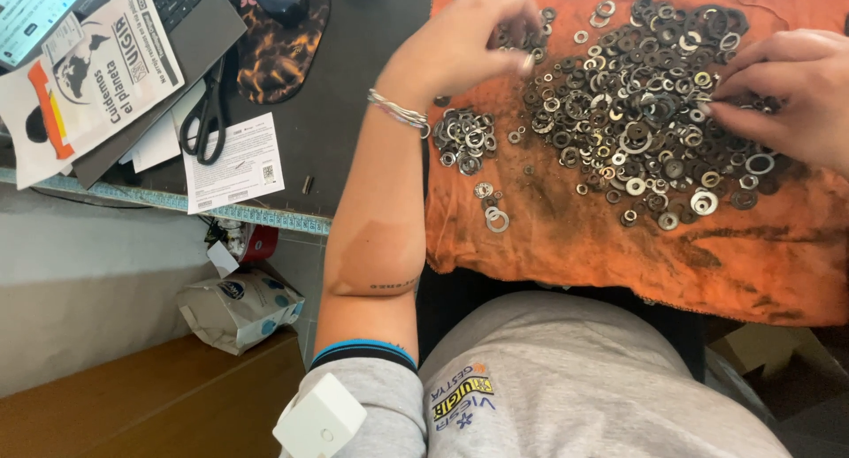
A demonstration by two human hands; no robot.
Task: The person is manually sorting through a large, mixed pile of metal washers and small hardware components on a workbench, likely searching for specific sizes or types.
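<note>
Head view: left hand (464, 38) is hovering at twelve o'clock, fingertips pinching a small washer (527, 62) above the orange cloth (619, 255). Right hand (787, 91), at two o'clock, is pressing its spread fingers into the big washer pile (637, 104).

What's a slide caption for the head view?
Left hand and right hand pick through a pile of metal washers on a stained orange cloth, a smaller washer heap alongside.
</note>
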